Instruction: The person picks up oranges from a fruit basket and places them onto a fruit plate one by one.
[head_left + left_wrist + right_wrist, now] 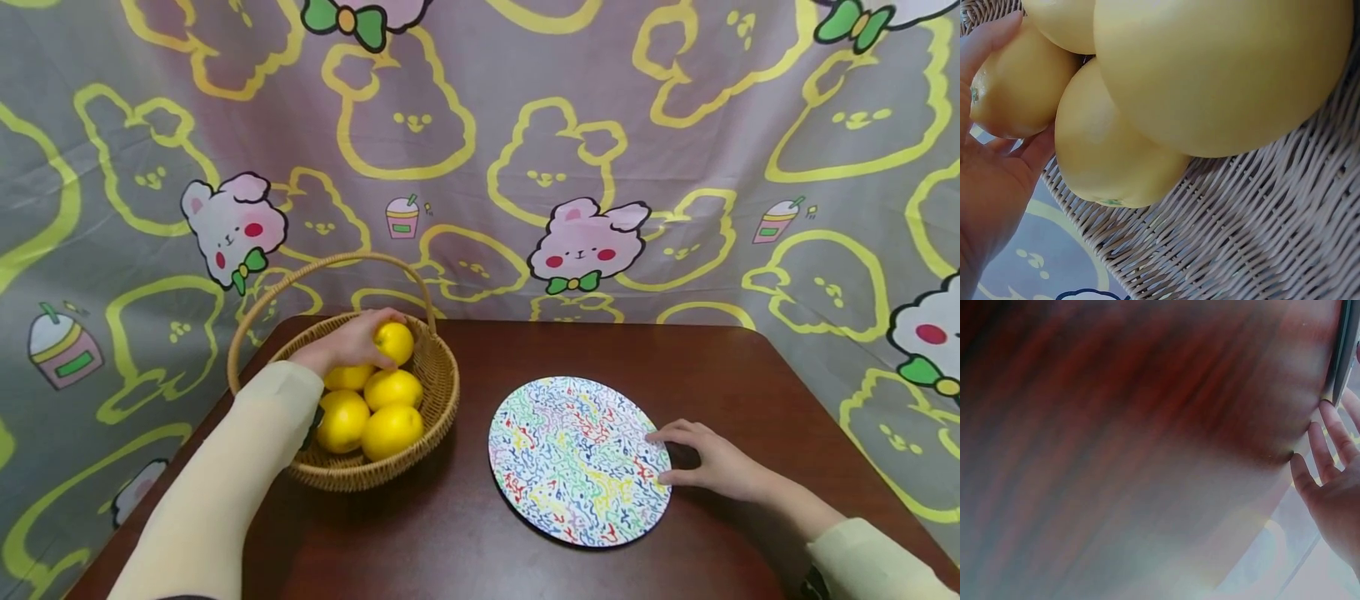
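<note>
In the head view my left hand (351,340) is inside a wicker basket (447,400). It grips a round yellow citrus fruit (395,344) at the top of the pile, and the left wrist view shows my thumb and fingers around that fruit (1019,81). Several more yellow citrus fruits (393,431) lie below and beside it. To the right, a round board (577,462) with multicoloured squiggles lies flat on the table. My right hand (720,462) rests at the board's right edge with thumb and fingers spread, the tips touching its rim.
A dark reddish-brown wooden table (465,533) carries both basket and board. The basket's tall arched handle (360,257) rises behind my left hand. A curtain (480,192) with cartoon animals hangs close around the table's back and sides.
</note>
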Action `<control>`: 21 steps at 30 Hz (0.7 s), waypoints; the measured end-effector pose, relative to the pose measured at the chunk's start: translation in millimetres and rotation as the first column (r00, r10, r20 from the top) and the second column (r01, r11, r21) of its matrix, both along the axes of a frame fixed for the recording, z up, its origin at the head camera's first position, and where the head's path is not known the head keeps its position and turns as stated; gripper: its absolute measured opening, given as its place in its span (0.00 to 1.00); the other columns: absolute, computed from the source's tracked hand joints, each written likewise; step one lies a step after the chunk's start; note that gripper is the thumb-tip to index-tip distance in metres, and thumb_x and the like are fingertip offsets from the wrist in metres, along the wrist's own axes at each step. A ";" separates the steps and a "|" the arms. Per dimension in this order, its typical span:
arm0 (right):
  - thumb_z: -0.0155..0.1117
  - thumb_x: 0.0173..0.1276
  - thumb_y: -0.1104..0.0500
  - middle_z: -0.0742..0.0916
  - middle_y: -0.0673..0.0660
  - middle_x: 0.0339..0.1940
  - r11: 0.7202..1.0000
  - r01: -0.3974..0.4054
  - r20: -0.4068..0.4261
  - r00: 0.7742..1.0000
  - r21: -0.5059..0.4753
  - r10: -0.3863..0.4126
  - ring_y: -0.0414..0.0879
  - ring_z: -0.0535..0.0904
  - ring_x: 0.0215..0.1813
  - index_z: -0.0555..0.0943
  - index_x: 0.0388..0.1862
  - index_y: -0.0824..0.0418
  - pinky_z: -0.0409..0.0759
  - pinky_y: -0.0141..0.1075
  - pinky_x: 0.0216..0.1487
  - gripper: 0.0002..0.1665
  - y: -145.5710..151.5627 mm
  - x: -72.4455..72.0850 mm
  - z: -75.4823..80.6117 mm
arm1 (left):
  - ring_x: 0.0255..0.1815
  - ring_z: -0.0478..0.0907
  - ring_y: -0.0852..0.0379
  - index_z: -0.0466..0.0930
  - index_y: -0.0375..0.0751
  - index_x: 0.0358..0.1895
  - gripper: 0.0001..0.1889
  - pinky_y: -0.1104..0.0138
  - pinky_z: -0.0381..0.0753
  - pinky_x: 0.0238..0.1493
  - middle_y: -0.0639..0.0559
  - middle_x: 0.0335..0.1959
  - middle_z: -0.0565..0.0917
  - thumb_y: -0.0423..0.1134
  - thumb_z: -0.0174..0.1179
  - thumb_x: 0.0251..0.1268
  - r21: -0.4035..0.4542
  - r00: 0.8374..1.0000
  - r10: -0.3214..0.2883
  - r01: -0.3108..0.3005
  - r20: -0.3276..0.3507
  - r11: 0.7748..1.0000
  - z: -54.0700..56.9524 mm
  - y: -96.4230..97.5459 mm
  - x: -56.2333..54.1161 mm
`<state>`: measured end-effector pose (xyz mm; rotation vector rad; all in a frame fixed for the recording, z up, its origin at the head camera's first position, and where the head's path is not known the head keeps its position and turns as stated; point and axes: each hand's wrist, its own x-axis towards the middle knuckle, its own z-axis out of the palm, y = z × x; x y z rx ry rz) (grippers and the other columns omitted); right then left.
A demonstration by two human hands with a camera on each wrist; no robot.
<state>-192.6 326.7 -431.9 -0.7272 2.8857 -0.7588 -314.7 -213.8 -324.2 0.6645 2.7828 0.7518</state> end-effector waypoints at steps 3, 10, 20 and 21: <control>0.74 0.53 0.38 0.80 0.50 0.49 1.000 0.005 -0.003 1.000 0.001 -0.005 0.52 0.73 0.52 0.81 0.56 0.52 0.75 0.53 0.49 0.35 -0.2 -0.4 -0.4 | 0.70 0.56 0.35 0.62 0.37 0.69 0.37 0.43 0.62 0.62 0.34 0.68 0.63 0.33 0.69 0.57 -0.010 1.000 0.008 -0.008 0.010 1.000 0.4 0.4 -0.3; 0.73 0.52 0.36 0.79 0.49 0.50 1.000 0.022 0.007 1.000 -0.004 -0.022 0.51 0.72 0.52 0.81 0.56 0.52 0.74 0.54 0.50 0.35 1.0 -0.8 -3.2 | 0.69 0.56 0.35 0.62 0.36 0.69 0.36 0.43 0.62 0.62 0.34 0.68 0.64 0.33 0.69 0.57 -0.006 1.000 0.003 -0.003 0.001 1.000 1.4 0.3 1.6; 0.74 0.52 0.36 0.80 0.50 0.50 1.000 0.029 0.022 0.999 -0.005 -0.029 0.53 0.72 0.53 0.81 0.56 0.51 0.74 0.55 0.51 0.35 1.2 -1.8 -3.2 | 0.70 0.55 0.35 0.63 0.35 0.68 0.36 0.43 0.62 0.63 0.36 0.67 0.66 0.32 0.70 0.56 -0.010 1.000 -0.007 0.007 -0.027 1.000 2.1 0.1 3.4; 0.74 0.52 0.37 0.80 0.50 0.50 1.000 0.029 0.024 0.999 -0.008 -0.028 0.53 0.72 0.53 0.81 0.56 0.51 0.74 0.55 0.51 0.35 1.0 -1.9 -2.9 | 0.72 0.53 0.35 0.63 0.36 0.68 0.36 0.43 0.61 0.64 0.36 0.67 0.66 0.32 0.70 0.56 -0.010 1.000 -0.004 0.003 -0.027 1.000 2.4 0.1 3.1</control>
